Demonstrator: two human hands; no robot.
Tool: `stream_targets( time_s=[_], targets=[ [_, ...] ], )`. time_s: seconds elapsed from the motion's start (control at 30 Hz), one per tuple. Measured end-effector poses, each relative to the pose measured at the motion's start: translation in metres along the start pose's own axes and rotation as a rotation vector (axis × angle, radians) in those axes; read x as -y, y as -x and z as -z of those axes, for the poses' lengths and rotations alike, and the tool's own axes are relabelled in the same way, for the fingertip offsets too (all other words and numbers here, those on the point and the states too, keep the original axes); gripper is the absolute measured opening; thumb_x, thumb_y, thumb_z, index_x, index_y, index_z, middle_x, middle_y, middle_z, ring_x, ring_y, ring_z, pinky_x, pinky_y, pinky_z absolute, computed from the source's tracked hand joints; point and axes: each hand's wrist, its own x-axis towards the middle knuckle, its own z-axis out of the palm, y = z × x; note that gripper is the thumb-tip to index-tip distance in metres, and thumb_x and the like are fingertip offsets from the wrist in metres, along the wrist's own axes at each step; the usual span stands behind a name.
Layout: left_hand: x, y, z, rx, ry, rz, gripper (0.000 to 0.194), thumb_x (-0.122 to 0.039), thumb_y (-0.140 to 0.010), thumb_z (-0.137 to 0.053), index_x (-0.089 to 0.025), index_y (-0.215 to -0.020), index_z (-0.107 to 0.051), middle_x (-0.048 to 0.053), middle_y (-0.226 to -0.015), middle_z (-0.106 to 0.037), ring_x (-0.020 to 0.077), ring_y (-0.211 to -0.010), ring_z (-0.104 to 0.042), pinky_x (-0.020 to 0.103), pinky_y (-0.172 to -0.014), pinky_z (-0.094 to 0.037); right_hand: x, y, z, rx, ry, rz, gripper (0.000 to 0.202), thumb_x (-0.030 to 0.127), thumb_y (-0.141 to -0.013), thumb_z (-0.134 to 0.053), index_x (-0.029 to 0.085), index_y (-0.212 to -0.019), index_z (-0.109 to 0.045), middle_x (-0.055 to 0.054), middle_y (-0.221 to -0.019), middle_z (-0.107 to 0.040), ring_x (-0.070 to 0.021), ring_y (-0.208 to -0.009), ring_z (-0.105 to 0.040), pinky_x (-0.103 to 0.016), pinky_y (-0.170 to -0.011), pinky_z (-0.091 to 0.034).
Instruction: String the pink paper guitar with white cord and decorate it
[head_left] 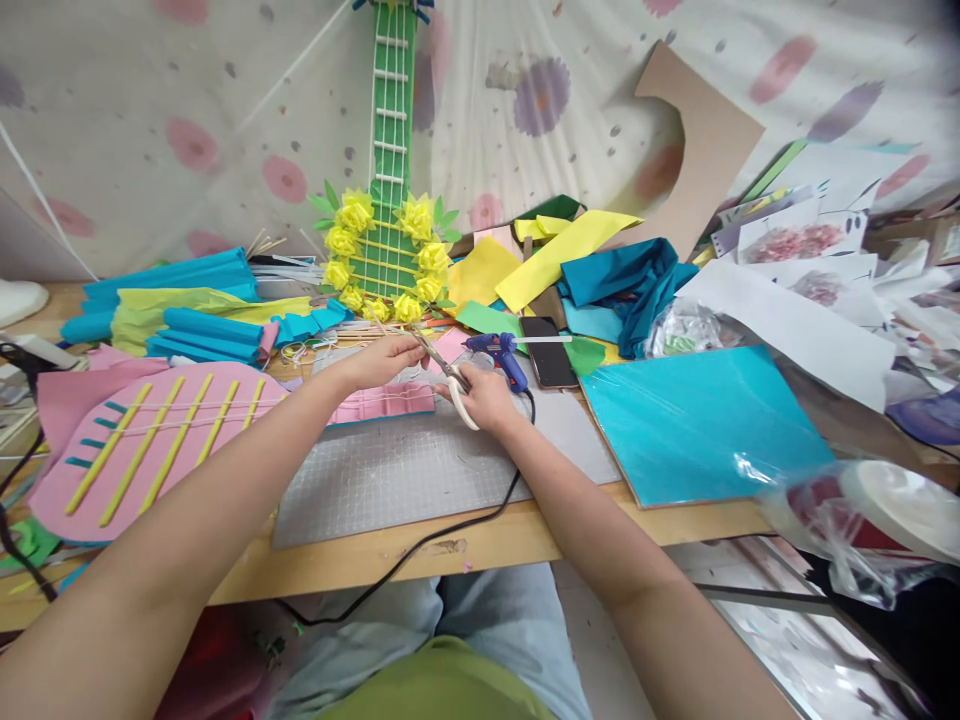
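Along the left of the counter (697,518), seemingly well advanced on the pink guitar (159,450).
Fitted with yellow strips (109,449) and strings (225,404); without flowers like the green guitar's (380,215). Clamped on scissors (450,370) with right hand (487,398); with left hand (379,362) near the blades (433,352), cannot tell whether gripping.

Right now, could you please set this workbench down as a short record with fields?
Right hand: holding scissors with white handles
Left hand: fingertips close to the blades; anything pinched is too small to tell
Work surface: grey cutting mat, pink strip partly over it
Left side: pink guitar-shaped body with yellow bars
Back: green guitar model, upright, trimmed with yellow flowers
Beyond right hand: blue glue gun, dark-screened phone
Right side: turquoise sheet
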Motion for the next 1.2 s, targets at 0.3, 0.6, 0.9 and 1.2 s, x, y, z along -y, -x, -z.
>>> stream_targets(
  time_s=[0.3,0.6,0.9,1.2],
  targets=[
    [-0.001,-0.004,-0.005,0.032,0.021,-0.017,0.031,-0.037,-0.082,-0.035,-0.015,-0.072,-0.054,0.002,-0.073,-0.055,0.0134,-0.071,-0.049,0.025,-0.07,-0.042,-0.001,0.0,0.001,-0.029,-0.045,-0.05,0.044,0.06,-0.077,-0.048,0.018,-0.065,-0.055,0.0,-0.056,-0.051,-0.0111,-0.056,-0.045,-0.023,-0.055,-0.027],
    [-0.002,-0.006,-0.001,0.032,-0.029,-0.089,0.036,-0.042,-0.084,-0.036,-0.015,-0.075,-0.057,0.002,-0.071,-0.053,0.0137,-0.069,-0.049,0.025,-0.066,-0.039,-0.002,-0.005,-0.005,-0.003,-0.148,-0.248,0.047,0.061,-0.081,-0.039,0.02,-0.073,-0.059,-0.003,-0.065,-0.058,-0.0145,-0.061,-0.053,-0.024,-0.054,-0.03],
    [-0.013,0.003,0.001,0.001,-0.136,-0.064,0.032,-0.043,-0.078,-0.046,-0.016,-0.061,-0.045,-0.002,-0.059,-0.041,0.0106,-0.055,-0.037,0.024,-0.053,-0.029,0.004,0.002,0.007,0.045,-0.1,-0.242,0.039,0.057,-0.081,-0.042,0.021,-0.084,-0.055,-0.005,-0.075,-0.061,-0.0181,-0.069,-0.056,-0.025,-0.058,-0.033],
    [-0.007,0.003,0.001,0.07,0.212,-0.142,0.029,-0.038,-0.08,-0.045,-0.014,-0.077,-0.062,0.007,-0.088,-0.062,0.0181,-0.086,-0.055,0.029,-0.08,-0.041,0.002,0.002,0.007,0.009,-0.095,0.107,0.027,0.046,-0.079,-0.049,0.019,-0.081,-0.046,-0.001,-0.078,-0.056,-0.0139,-0.07,-0.048,-0.024,-0.061,-0.029]
  ],
)
